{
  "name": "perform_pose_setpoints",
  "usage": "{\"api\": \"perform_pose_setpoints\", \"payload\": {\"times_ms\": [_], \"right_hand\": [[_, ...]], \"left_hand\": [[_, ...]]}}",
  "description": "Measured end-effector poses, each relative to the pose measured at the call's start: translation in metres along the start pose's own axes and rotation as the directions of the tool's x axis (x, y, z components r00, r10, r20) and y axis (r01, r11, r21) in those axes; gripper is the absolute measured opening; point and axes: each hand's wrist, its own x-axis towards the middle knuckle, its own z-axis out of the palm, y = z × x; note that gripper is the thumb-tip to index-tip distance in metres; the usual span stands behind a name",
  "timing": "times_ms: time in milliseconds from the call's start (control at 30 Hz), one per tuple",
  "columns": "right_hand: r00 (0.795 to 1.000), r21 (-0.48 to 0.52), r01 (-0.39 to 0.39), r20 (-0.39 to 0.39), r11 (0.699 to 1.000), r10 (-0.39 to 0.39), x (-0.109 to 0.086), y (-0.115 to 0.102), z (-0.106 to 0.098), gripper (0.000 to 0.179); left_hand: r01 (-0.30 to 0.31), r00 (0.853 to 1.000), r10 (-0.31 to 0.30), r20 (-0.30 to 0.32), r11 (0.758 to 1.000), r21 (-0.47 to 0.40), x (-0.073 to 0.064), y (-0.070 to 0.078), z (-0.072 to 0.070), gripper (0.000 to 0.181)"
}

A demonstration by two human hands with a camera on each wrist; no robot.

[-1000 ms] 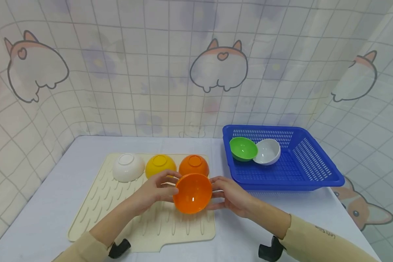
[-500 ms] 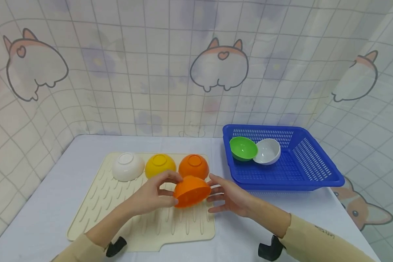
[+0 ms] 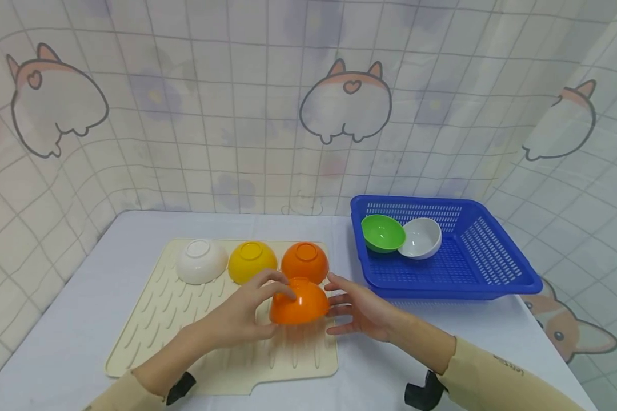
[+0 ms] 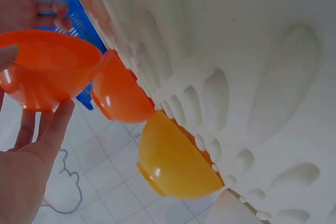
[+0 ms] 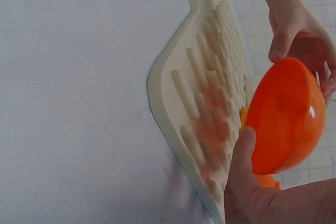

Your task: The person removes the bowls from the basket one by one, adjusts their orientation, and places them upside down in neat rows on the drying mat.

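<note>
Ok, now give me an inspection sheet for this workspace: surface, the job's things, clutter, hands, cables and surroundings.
Surface: white table, with a ridged cream mat lying on it.
Job's things: held orange bowl, upside down above the mat; back orange bowl, yellow bowl and white bowl, upside down in a row near the mat's far edge; blue basket to the mat's right, containing green bowl and second white bowl, insides showing.
Clutter: nothing seen.
Hands: left hand grips the held orange bowl; right hand is beside it, contact unclear.
Cables: nothing seen.
Surroundings: grid-patterned cloth with animal drawings.
</note>
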Motion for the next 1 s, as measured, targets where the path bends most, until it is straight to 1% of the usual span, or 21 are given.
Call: {"api": "perform_pose_setpoints", "payload": {"times_ms": [33,100,167,233,267,367,467,567,667,767,867,933,1000], "right_hand": [[1.000,-0.002,-0.001,-0.002,1.000,0.001,0.000,0.000,0.000,0.079],[1.000,-0.008,-0.001,-0.007,1.000,0.001,0.000,0.000,0.000,0.080],[1.000,-0.018,-0.002,-0.010,1.000,0.001,0.000,-0.001,0.000,0.080],[1.000,-0.027,0.001,-0.002,1.000,-0.001,-0.001,-0.002,0.000,0.079],[1.000,-0.032,0.002,0.001,0.999,-0.002,-0.001,-0.002,0.000,0.076],[1.000,-0.042,0.003,0.009,0.999,-0.003,-0.001,-0.003,0.000,0.071],[1.000,-0.048,-0.002,0.013,0.999,0.003,-0.002,-0.004,0.000,0.067],[1.000,-0.053,-0.008,0.022,0.999,0.009,-0.002,-0.005,0.000,0.068],[0.999,-0.062,-0.011,0.034,0.998,0.013,-0.002,-0.005,0.001,0.066],[0.999,-0.076,-0.014,0.034,0.997,0.016,-0.001,-0.005,0.002,0.064],[1.000,-0.096,-0.018,0.014,0.995,0.019,-0.001,-0.004,0.003,0.061],[1.000,-0.108,-0.020,-0.005,0.994,0.020,-0.001,-0.004,0.004,0.059],[1.000,-0.114,-0.027,-0.016,0.993,0.025,-0.001,-0.004,0.005,0.057]], "left_hand": [[-0.026,1.000,0.025,0.002,0.999,0.044,0.000,0.000,0.001,0.056],[-0.097,0.995,0.096,0.008,0.989,0.108,0.001,0.000,0.002,0.056],[-0.174,0.985,0.173,0.016,0.970,0.171,0.001,-0.001,0.004,0.055],[-0.244,0.969,0.245,0.027,0.942,0.228,0.001,-0.001,0.006,0.054],[-0.281,0.959,0.283,0.030,0.926,0.253,0.001,-0.002,0.007,0.053],[-0.355,0.932,0.358,0.050,0.878,0.321,0.002,-0.001,0.008,0.052],[-0.398,0.913,0.402,0.071,0.837,0.375,0.003,0.002,0.009,0.052],[-0.427,0.898,0.428,0.099,0.800,0.421,0.003,0.005,0.010,0.052],[-0.458,0.881,0.460,0.112,0.770,0.444,0.004,0.006,0.011,0.052],[-0.478,0.868,0.480,0.125,0.742,0.470,0.004,0.008,0.012,0.049],[-0.493,0.857,0.498,0.132,0.719,0.490,0.004,0.010,0.012,0.045],[-0.502,0.851,0.508,0.136,0.706,0.500,0.003,0.011,0.013,0.043],[-0.508,0.846,0.514,0.141,0.697,0.506,0.002,0.011,0.015,0.039]]}}
